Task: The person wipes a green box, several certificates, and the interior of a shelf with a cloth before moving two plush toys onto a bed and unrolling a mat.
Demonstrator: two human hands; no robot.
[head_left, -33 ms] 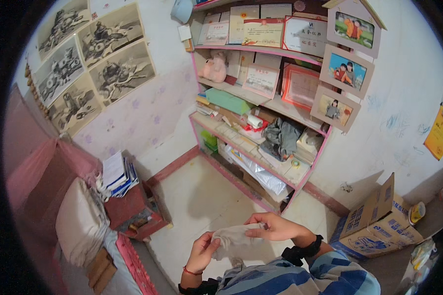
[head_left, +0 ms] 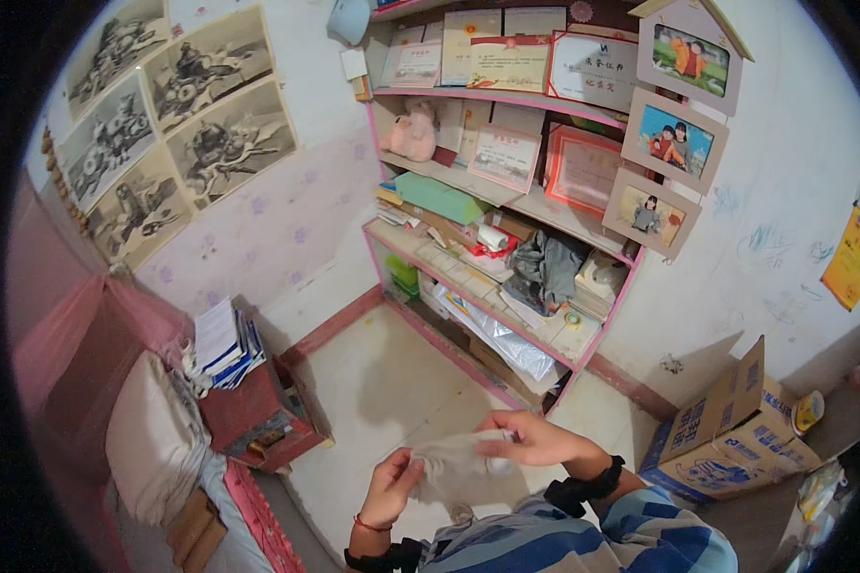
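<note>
A thin, pale, see-through cloth (head_left: 460, 467) is stretched between my two hands, low in the view and above the floor; its exact kind I cannot make out. My left hand (head_left: 393, 485) pinches its left edge between thumb and fingers, and a red cord is round that wrist. On the other side my right hand (head_left: 530, 441) grips the upper right edge, where a denser white part of the cloth shows by the fingers. Both wrists have black bands.
Ahead stands a pink-edged shelf unit (head_left: 430, 93) with certificates, a plush toy and papers. A dark red cabinet (head_left: 248, 413) topped with books (head_left: 227, 346) is at left, beside a bed with a pillow (head_left: 155, 435). An open cardboard box (head_left: 726, 449) sits at right.
The cloth is pulled out wider and looks more see-through than before. My hands keep their grip and have hardly moved.
</note>
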